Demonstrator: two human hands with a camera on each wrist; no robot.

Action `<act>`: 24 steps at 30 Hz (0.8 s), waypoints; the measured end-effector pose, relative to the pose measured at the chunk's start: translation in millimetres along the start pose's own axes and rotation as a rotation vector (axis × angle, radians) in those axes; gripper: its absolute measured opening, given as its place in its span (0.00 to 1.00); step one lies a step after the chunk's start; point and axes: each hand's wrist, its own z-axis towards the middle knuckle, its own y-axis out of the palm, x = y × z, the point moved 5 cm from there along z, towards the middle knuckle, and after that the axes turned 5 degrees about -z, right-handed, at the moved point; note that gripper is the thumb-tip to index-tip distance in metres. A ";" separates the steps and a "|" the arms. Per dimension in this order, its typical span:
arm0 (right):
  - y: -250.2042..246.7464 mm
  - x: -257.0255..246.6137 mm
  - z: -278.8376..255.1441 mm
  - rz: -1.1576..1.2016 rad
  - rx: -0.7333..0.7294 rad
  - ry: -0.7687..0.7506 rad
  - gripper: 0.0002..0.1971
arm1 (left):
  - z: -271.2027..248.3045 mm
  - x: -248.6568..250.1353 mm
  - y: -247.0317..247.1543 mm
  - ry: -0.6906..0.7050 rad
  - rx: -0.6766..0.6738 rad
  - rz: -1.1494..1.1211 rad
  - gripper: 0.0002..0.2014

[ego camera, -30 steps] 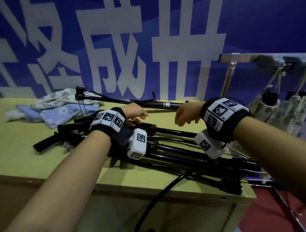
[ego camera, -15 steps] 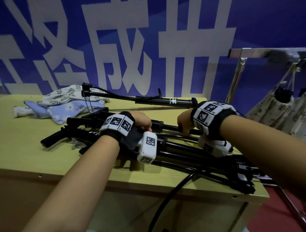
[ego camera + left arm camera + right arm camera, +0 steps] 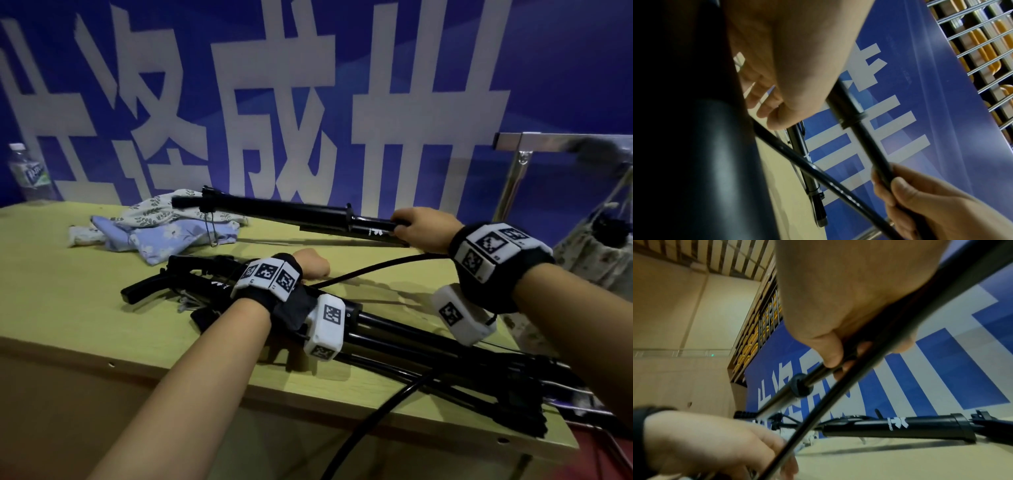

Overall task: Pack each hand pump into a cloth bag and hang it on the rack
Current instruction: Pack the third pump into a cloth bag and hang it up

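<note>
Several black hand pumps (image 3: 411, 335) lie piled on the wooden table (image 3: 68, 291). One more pump (image 3: 291, 212) with a white logo lies behind them near the wall. My left hand (image 3: 311, 269) is closed over the barrel of a pump (image 3: 849, 112) at the back of the pile. My right hand (image 3: 424, 231) grips that same pump's thinner rod (image 3: 818, 374) just past the collar. A black hose (image 3: 376, 269) crosses under the rod. Crumpled cloth bags (image 3: 164, 226), floral and pale blue, lie at the back left.
A metal rack (image 3: 548, 142) stands to the right of the table. Filled floral bags (image 3: 596, 253) hang from it. A water bottle (image 3: 29, 174) stands at the far left by the blue wall. The pumps' ends overhang the table's right corner.
My right hand has risen from the pile and moved back and to the right, gripping the pump's rod. My left hand stays closed on the pile. The view has swung right.
</note>
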 end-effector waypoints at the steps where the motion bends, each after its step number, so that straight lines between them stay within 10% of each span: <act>1: -5.1 -0.7 -0.7 0.079 0.021 -0.003 0.10 | 0.6 -3.4 -1.1 -0.007 0.018 -0.064 0.08; 11: -57.0 -21.3 -1.4 0.260 0.206 -0.075 0.10 | -9.6 -9.2 -3.4 0.061 -0.240 -0.328 0.17; 16: -51.3 -30.6 -1.3 0.027 0.193 -0.063 0.12 | -7.9 -13.9 -26.6 0.050 -0.050 -0.695 0.16; 24: -21.4 -34.5 6.7 -0.351 0.202 -0.132 0.25 | -1.3 -8.7 -40.2 0.076 0.182 -0.631 0.17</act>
